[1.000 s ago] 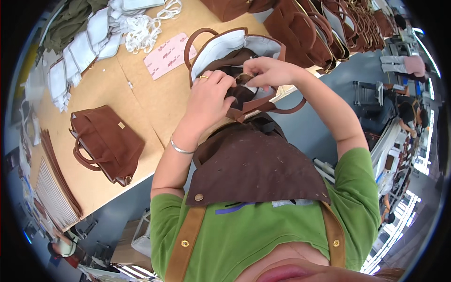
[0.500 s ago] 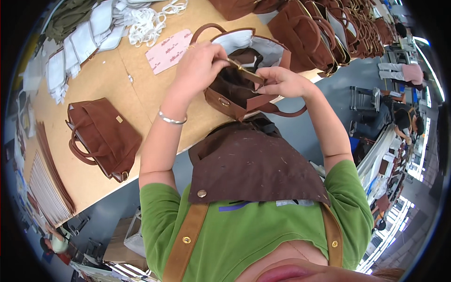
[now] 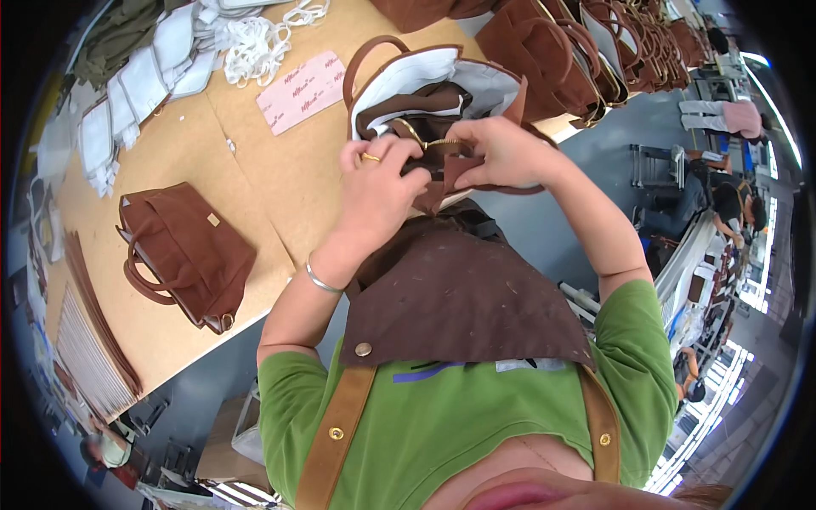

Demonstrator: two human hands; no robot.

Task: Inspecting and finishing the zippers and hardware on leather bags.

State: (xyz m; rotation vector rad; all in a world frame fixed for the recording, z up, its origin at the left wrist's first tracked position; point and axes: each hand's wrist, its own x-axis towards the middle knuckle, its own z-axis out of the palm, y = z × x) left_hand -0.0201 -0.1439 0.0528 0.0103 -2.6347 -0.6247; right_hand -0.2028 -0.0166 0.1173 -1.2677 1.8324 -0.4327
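Observation:
A brown handbag [image 3: 431, 197] with a pale lining [image 3: 399, 78] stands with its mouth gaping at the table's near edge, against my apron. My left hand [image 3: 384, 183] has its fingers curled over the near rim, beside a gold zip [image 3: 444, 142]. Thumb and fingers of my right hand [image 3: 507, 155] pinch the near rim by the right end of that zip. Dark brown cloth [image 3: 429, 100] shows inside the bag. My fingertips are partly hidden within the opening.
A finished-looking brown handbag [image 3: 191, 251] lies on the table [image 3: 229, 191] to the left. Beyond are a pink printed card [image 3: 302, 92], white straps [image 3: 255, 47] and pale panels [image 3: 149, 81]. Several brown bags [image 3: 544, 64] crowd the far right. Other people work farther off.
My left hand has come down and nearer, from the raised zip to the near rim. The zip edge has dropped, and the bag's mouth gapes wider. My right hand keeps its pinch.

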